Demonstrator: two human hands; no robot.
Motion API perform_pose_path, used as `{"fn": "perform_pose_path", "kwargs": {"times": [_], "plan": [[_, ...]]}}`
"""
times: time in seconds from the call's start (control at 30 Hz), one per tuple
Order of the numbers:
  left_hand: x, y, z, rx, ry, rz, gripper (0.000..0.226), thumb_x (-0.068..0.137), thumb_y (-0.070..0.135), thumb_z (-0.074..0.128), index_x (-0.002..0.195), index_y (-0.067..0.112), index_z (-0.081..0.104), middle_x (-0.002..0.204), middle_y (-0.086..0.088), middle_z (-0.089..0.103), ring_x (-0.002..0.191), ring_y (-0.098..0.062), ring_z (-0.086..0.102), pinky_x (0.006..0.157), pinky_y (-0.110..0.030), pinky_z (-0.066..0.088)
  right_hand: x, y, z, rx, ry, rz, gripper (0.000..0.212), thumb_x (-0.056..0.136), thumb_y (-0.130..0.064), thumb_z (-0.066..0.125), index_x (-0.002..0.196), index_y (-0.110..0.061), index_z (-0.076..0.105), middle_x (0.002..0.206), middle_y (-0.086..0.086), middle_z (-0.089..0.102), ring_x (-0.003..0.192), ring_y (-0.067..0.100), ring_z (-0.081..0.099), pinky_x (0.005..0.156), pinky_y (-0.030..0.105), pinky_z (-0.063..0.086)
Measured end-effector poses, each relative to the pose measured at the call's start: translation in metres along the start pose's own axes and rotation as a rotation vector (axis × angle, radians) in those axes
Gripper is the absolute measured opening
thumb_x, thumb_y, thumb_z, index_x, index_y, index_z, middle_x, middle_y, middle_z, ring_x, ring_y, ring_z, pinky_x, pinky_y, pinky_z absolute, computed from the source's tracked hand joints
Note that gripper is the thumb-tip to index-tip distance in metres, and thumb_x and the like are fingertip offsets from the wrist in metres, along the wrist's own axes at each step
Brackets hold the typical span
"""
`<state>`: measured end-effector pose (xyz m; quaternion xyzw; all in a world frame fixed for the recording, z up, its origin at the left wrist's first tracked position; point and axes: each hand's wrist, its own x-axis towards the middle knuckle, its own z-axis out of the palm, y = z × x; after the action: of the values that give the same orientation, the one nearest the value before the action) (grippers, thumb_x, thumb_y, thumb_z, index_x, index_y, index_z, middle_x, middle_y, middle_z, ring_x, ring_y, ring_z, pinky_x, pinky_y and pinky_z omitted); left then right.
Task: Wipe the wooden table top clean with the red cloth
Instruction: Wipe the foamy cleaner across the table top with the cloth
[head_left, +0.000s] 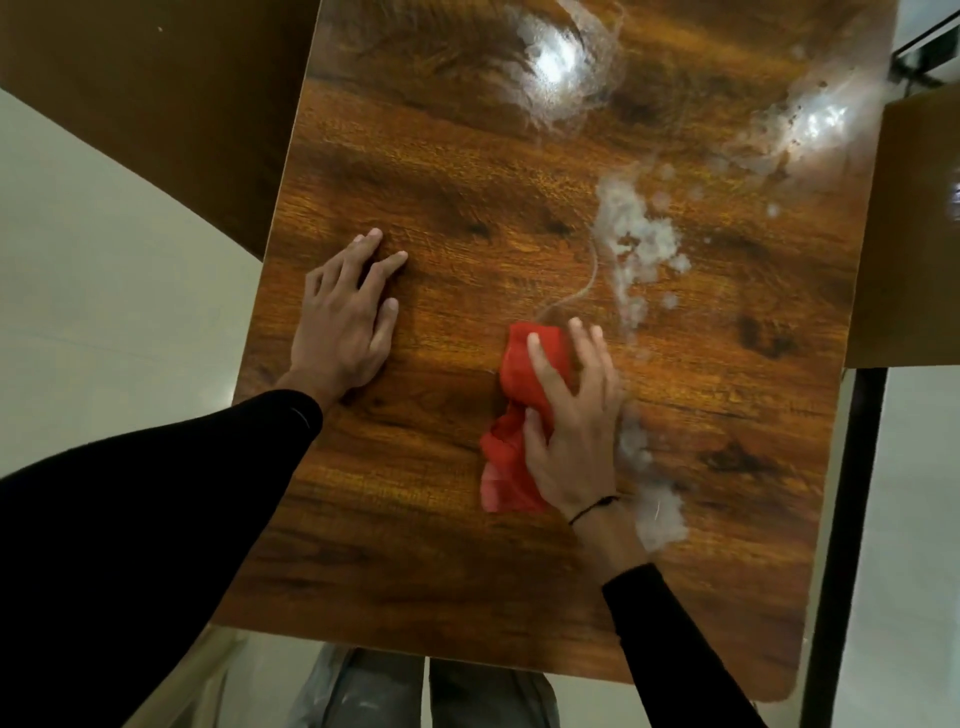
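The wooden table top (467, 171) fills most of the view. A crumpled red cloth (511, 426) lies on it near the middle, and my right hand (574, 426) presses on the cloth with spread fingers, the thumb resting on its lower part. My left hand (345, 317) rests flat on the bare wood near the left edge, fingers straight. White powdery smears (636, 244) run from the far right corner down past my right hand to a patch (657, 514) beside my wrist. Another whitish smear (558, 62) sits at the far middle.
A brown board (171, 109) stands beyond the table's left edge, and a brown panel (909, 234) at the right edge. A dark table leg (841, 519) runs down the right side. Pale floor (104, 291) surrounds the table. My legs (431, 691) show below the near edge.
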<state>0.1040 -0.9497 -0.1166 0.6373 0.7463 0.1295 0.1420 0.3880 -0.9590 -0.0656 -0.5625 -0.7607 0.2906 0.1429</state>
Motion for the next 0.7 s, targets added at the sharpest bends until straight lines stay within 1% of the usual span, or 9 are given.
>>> {"fn": "perform_pose_path", "kwargs": {"times": [0.03,0.1,0.17,0.2,0.3,0.37,0.47,0.53,0.7], "plan": [[-0.001,0.0,0.0,0.0,0.0,-0.001,0.053,0.111,0.031,0.049,0.163,0.02,0.049,0.178,-0.012,0.033,0.165,-0.033,0.031,0.127,-0.054,0.028,0.0,0.006,0.001,-0.121,0.059,-0.063,0.059,0.106,-0.001,0.063,0.164,-0.011,0.059,0.176,0.024,0.041,0.168,0.045,0.031,0.134,0.065,0.027],[-0.001,-0.001,0.001,-0.001,0.001,-0.003,0.053,0.111,0.032,0.049,0.163,0.02,0.049,0.178,-0.012,0.032,0.165,-0.033,0.03,0.128,-0.054,0.028,-0.003,0.009,0.004,-0.158,0.136,-0.091,0.048,0.112,-0.005,0.048,0.157,-0.007,0.065,0.167,0.023,0.054,0.162,0.044,0.044,0.131,0.062,0.035],[-0.001,-0.002,0.001,-0.006,0.004,0.001,0.052,0.111,0.032,0.048,0.162,0.021,0.048,0.178,-0.012,0.032,0.164,-0.033,0.03,0.128,-0.053,0.028,-0.009,0.008,0.011,-0.192,0.135,-0.094,0.051,0.112,-0.011,0.041,0.157,-0.006,0.064,0.168,0.02,0.055,0.163,0.04,0.043,0.135,0.059,0.033],[0.0,-0.002,0.0,-0.007,0.006,0.005,0.052,0.112,0.032,0.048,0.162,0.02,0.048,0.178,-0.012,0.033,0.165,-0.033,0.03,0.127,-0.053,0.028,-0.012,0.01,0.014,-0.255,0.097,-0.11,0.054,0.113,-0.015,0.04,0.164,-0.007,0.056,0.175,0.018,0.047,0.168,0.037,0.036,0.138,0.059,0.028],[-0.001,-0.003,0.001,0.005,0.014,0.014,0.052,0.112,0.033,0.046,0.162,0.02,0.048,0.178,-0.013,0.033,0.165,-0.032,0.03,0.128,-0.052,0.028,-0.015,0.02,0.029,-0.407,-0.024,-0.089,0.073,0.115,-0.033,0.041,0.181,-0.013,0.018,0.19,0.014,0.009,0.177,0.032,0.004,0.142,0.059,0.013],[-0.001,-0.003,0.002,0.01,0.016,0.014,0.053,0.112,0.033,0.046,0.162,0.02,0.048,0.178,-0.012,0.033,0.165,-0.032,0.03,0.127,-0.052,0.029,-0.012,0.023,0.038,-0.437,-0.061,-0.071,0.079,0.115,-0.043,0.04,0.182,-0.015,0.009,0.19,0.014,-0.003,0.177,0.033,-0.005,0.141,0.061,0.011],[0.001,-0.003,0.004,0.019,0.023,0.012,0.053,0.111,0.034,0.045,0.162,0.021,0.048,0.178,-0.012,0.033,0.164,-0.032,0.031,0.127,-0.052,0.029,0.004,0.017,0.051,-0.463,-0.113,-0.243,0.077,0.116,-0.05,0.037,0.183,-0.018,0.013,0.19,0.015,-0.002,0.177,0.034,-0.002,0.141,0.061,0.01],[0.001,-0.004,0.004,0.025,0.027,0.009,0.052,0.111,0.034,0.045,0.162,0.021,0.047,0.178,-0.012,0.033,0.164,-0.032,0.031,0.127,-0.052,0.029,0.023,0.009,0.059,-0.471,-0.126,-0.355,0.073,0.118,-0.047,0.035,0.182,-0.018,0.017,0.19,0.015,0.003,0.177,0.033,0.003,0.141,0.06,0.011],[0.001,-0.003,0.002,0.026,0.015,0.015,0.052,0.112,0.033,0.046,0.162,0.021,0.047,0.178,-0.012,0.033,0.165,-0.032,0.031,0.127,-0.052,0.029,0.079,-0.007,0.063,-0.522,-0.041,-0.316,0.073,0.113,-0.039,0.04,0.181,-0.017,0.023,0.188,0.019,0.012,0.176,0.036,0.011,0.142,0.058,0.009]]}}
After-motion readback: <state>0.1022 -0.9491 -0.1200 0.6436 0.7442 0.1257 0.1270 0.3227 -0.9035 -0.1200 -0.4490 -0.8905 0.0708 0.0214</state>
